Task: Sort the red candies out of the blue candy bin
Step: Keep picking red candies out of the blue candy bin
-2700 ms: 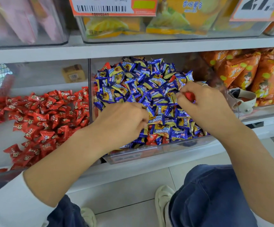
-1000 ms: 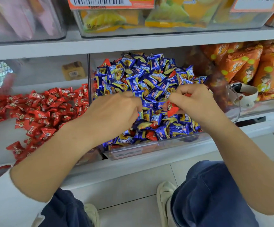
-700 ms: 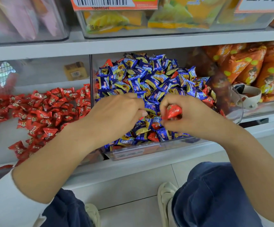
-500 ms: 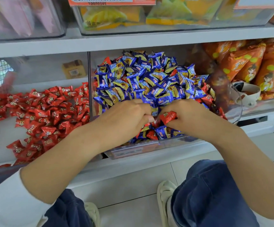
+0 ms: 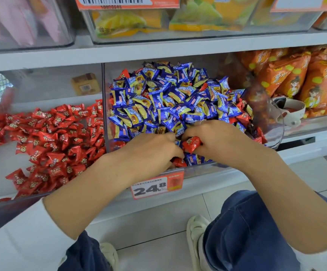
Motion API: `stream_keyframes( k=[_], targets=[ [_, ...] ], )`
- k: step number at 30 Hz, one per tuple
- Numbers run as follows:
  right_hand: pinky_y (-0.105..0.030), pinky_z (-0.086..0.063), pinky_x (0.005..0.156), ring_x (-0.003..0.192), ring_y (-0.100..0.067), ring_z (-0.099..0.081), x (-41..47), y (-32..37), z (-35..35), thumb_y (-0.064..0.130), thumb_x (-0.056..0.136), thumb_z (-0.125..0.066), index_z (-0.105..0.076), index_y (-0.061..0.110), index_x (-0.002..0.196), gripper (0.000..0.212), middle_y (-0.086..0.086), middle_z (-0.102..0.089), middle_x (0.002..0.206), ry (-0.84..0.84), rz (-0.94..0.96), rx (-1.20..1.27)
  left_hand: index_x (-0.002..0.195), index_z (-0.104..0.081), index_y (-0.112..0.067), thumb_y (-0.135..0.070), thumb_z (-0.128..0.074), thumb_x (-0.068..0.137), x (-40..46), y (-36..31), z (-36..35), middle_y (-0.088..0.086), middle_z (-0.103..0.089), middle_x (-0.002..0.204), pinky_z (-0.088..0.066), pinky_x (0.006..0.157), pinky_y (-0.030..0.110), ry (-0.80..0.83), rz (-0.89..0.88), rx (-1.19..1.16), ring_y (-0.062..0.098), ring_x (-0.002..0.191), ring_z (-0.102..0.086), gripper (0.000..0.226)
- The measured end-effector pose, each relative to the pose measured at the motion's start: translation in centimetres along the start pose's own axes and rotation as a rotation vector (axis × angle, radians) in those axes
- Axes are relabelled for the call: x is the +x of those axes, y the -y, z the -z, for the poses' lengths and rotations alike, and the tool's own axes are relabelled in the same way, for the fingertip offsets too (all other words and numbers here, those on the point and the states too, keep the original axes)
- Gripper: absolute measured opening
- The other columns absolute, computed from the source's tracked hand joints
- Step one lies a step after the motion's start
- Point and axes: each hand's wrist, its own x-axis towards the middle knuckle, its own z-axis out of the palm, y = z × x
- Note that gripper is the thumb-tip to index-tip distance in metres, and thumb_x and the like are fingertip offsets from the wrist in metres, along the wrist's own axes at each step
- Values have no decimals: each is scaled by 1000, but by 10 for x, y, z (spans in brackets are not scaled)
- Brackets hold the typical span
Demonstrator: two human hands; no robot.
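Red candy (image 5: pixel 191 144): pinched in right hand (image 5: pixel 219 141), front of blue bin (image 5: pixel 198 169).
Left hand (image 5: pixel 153 151): curled, digging in candies; grip unclear.
Red bin (image 5: pixel 41 137): leftward, nearer left hand.

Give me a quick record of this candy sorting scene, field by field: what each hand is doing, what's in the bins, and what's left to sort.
right hand: holds a red candy
left hand: fingers dug into the blue candies, grip hidden
blue candy bin: mostly blue, red strays along its right side
red candy bin: holds red candies, left of the blue candy bin
price tag: reads 24.8
sorting: not finished
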Motion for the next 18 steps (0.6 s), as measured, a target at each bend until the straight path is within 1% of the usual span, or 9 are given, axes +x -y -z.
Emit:
stream_keyframes(
  k=[3, 5, 8, 10, 13, 15, 16, 17, 18],
  targets=[
    [-36, -45, 71, 86, -21, -57, 1, -3, -2, 23, 85, -58, -64, 22, 104, 19, -3, -62, 94, -7, 6, 31, 119, -60, -41, -37, -48, 95, -1, 4, 4, -5, -49, 108, -46, 71, 35, -86, -8, -66, 19, 96, -56, 26],
    [-30, -42, 68, 78, -17, -57, 0, -6, 3, 20, 85, -60, -66, 22, 100, 16, -1, -66, 88, -8, -17, 151, 111, -64, -43, -39, -52, 93, -5, 12, 13, -12, -49, 99, -44, 70, 31, -181, -15, -169, 12, 89, -55, 22],
    [-29, -45, 66, 69, -16, -57, -4, -10, 14, 23, 89, -62, -66, 20, 98, 11, -1, -65, 78, -38, -87, 348, 105, -68, -41, -39, -56, 89, -17, 27, 28, -19, -49, 90, -45, 75, 31, -352, -3, -307, 5, 81, -52, 19],
    [-18, -41, 58, 60, -8, -52, -7, -5, 22, 28, 91, -60, -65, 21, 96, 11, 6, -62, 69, -97, -102, 478, 103, -69, -37, -42, -55, 90, -28, 38, 36, -18, -56, 96, -48, 80, 35, -447, 30, -326, 8, 87, -57, 20],
    [-9, -39, 58, 61, 3, -56, -8, 11, 33, 32, 90, -57, -64, 26, 90, 9, 16, -62, 66, -155, -86, 641, 102, -69, -31, -46, -49, 86, -55, 55, 43, -16, -61, 93, -46, 79, 32, -534, 85, -342, 6, 88, -57, 30],
    [-12, -41, 57, 61, -1, -57, -3, 25, 37, 37, 88, -55, -63, 30, 88, 10, 9, -63, 69, -171, -72, 701, 101, -69, -29, -52, -47, 83, -78, 68, 42, -14, -62, 93, -41, 80, 26, -583, 136, -357, 3, 87, -55, 37],
    [-18, -43, 59, 61, -6, -57, 0, 33, 37, 41, 86, -54, -63, 31, 89, 14, 6, -63, 70, -178, -66, 702, 101, -69, -28, -54, -45, 81, -90, 75, 41, -13, -63, 94, -40, 81, 24, -601, 171, -365, 3, 88, -56, 41],
    [-21, -42, 59, 61, -9, -56, 5, 41, 38, 44, 84, -53, -63, 31, 89, 17, 7, -63, 71, -183, -63, 690, 101, -70, -26, -56, -44, 80, -102, 82, 39, -13, -64, 96, -40, 83, 23, -610, 215, -369, 5, 90, -58, 45],
    [-19, -41, 56, 58, -7, -54, 10, 49, 38, 45, 84, -52, -64, 29, 90, 20, 11, -62, 68, -193, -58, 684, 101, -70, -24, -57, -43, 78, -114, 89, 37, -12, -66, 98, -41, 85, 23, -610, 265, -368, 7, 93, -59, 48]
  ],
)
